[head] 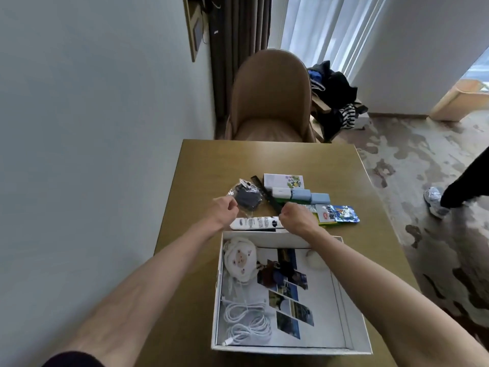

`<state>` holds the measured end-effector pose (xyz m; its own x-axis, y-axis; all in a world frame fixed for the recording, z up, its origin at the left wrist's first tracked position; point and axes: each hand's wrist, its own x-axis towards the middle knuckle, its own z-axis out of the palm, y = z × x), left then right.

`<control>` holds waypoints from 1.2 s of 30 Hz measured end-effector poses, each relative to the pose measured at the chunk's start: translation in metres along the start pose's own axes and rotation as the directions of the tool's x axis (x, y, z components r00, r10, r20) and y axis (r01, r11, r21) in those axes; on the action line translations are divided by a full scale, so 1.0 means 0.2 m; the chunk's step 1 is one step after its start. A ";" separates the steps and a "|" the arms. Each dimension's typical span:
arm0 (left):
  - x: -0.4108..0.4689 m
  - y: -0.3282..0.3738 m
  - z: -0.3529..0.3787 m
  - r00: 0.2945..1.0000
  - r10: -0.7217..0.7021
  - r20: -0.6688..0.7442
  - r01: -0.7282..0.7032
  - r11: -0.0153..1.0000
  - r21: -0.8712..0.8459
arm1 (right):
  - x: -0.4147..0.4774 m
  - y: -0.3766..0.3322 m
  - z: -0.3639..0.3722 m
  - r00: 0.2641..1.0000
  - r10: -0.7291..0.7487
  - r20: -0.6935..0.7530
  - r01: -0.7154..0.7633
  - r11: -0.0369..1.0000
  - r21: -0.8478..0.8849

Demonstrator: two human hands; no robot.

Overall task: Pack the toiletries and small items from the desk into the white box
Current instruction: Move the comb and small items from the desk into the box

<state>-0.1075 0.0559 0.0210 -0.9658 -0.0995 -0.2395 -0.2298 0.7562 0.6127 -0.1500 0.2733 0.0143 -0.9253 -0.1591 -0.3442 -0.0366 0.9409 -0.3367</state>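
Observation:
The open white box (354,324) sits at the desk's near edge. It holds coiled white cables (246,321), a white plush sheep (239,259) and a sheet of photos (291,295). Beyond it lie a white tube (254,223), a black comb (260,190), a clear bag with a black item (62,200), blue and white small boxes (300,195), a flowered card (287,180) and a blue sachet (341,213). My left hand (225,211) pinches the clear bag's near edge. My right hand (295,218) is curled in a fist over the comb's near end and the tube's cap; its fingertips are hidden.
A tan chair (270,102) stands at the desk's far end, with a wall close on the left. Clothes (336,102) are piled to the chair's right. Another person's leg and sneaker (436,202) are on the patterned carpet at the right.

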 end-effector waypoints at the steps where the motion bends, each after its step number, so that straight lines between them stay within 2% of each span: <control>1: 0.02 0.00 0.00 1.000 -0.016 0.010 0.016 1.000 0.002 | 0.06 0.00 0.01 1.000 -0.007 0.014 0.007 1.000 0.000; 7: 0.12 -0.05 0.05 0.994 -0.103 0.041 0.100 0.993 0.065 | 0.37 0.00 0.10 0.998 -0.057 0.032 0.059 0.997 -0.050; 10: 0.17 -0.11 0.09 0.992 -0.111 0.067 0.103 0.988 0.113 | 0.42 0.00 0.16 0.995 -0.088 -0.038 0.081 0.983 -0.164; 12: 0.21 -0.12 0.11 0.991 -0.119 0.058 0.112 0.988 0.107 | 0.44 0.01 0.18 0.992 -0.119 -0.051 0.103 0.963 -0.250; 15: 0.28 -0.09 0.16 0.992 -0.125 0.026 0.122 0.990 0.071 | 0.45 0.04 0.19 0.991 -0.129 -0.020 0.119 0.956 -0.267; 18: 0.36 -0.03 0.20 0.989 -0.149 0.013 0.148 0.986 0.076 | 0.46 0.07 0.15 0.994 -0.104 -0.021 0.100 0.986 -0.134; 21: 0.47 0.03 0.26 0.981 -0.186 0.049 0.171 0.961 0.217 | 0.45 0.10 0.06 0.998 -0.040 -0.049 0.044 0.995 0.088; 25: 0.60 0.07 0.35 0.962 -0.247 0.120 0.185 0.906 0.382 | 0.32 0.18 -0.03 0.994 -0.013 -0.110 0.038 0.974 0.225; 28: 0.65 0.05 0.39 0.964 -0.250 0.086 0.186 0.873 0.451 | 0.17 0.24 -0.10 0.990 -0.018 -0.138 0.066 0.935 0.349; 32: 0.64 0.04 0.38 0.980 -0.197 0.020 0.170 0.886 0.432 | -0.07 0.28 -0.17 0.985 -0.061 -0.159 0.136 0.847 0.514; 36: 0.58 0.02 0.31 0.974 -0.225 0.029 0.201 0.915 0.350 | -0.27 0.30 -0.19 0.983 -0.121 -0.141 0.180 0.807 0.563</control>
<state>-0.2124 0.0886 -0.0511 -0.8854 -0.2481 -0.3932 -0.3623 0.8981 0.2492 -0.1165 0.3493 0.0460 -0.9580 -0.2283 -0.1737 0.0161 0.5618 -0.8271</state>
